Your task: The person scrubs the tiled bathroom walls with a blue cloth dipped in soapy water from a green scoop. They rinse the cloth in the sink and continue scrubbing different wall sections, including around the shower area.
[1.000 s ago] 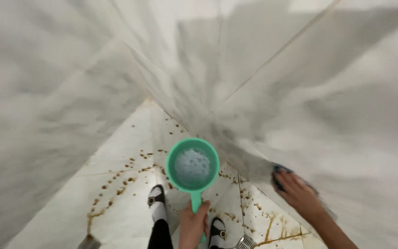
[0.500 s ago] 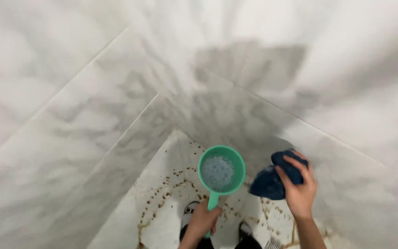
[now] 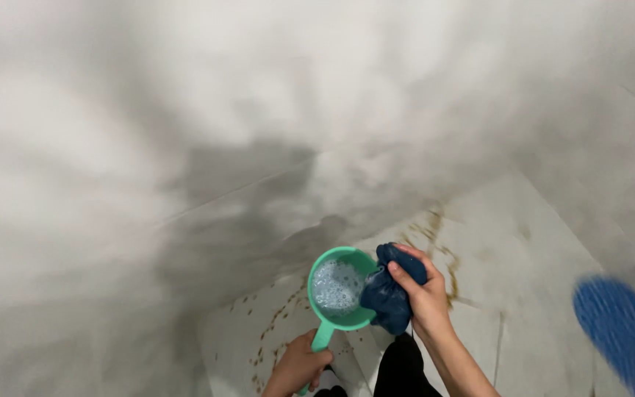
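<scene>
Big grey-white marble walls [image 3: 185, 147] fill most of the view, and a pale floor [image 3: 523, 242] with brown spots lies in the corner below — a blurry blue thing [image 3: 622, 331] sits at its right edge. The left hand [image 3: 299, 365] is wrapped tight around the handle of a green scoop [image 3: 339, 287] full of bubbly water, held up over the floor near the wall. The right hand [image 3: 424, 294] squeezes a dark blue cloth [image 3: 387, 294] — it touches the scoop's right rim.

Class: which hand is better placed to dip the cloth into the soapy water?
Right. The right hand grips the dark blue cloth at the green scoop's rim; the left hand holds the handle.
</scene>
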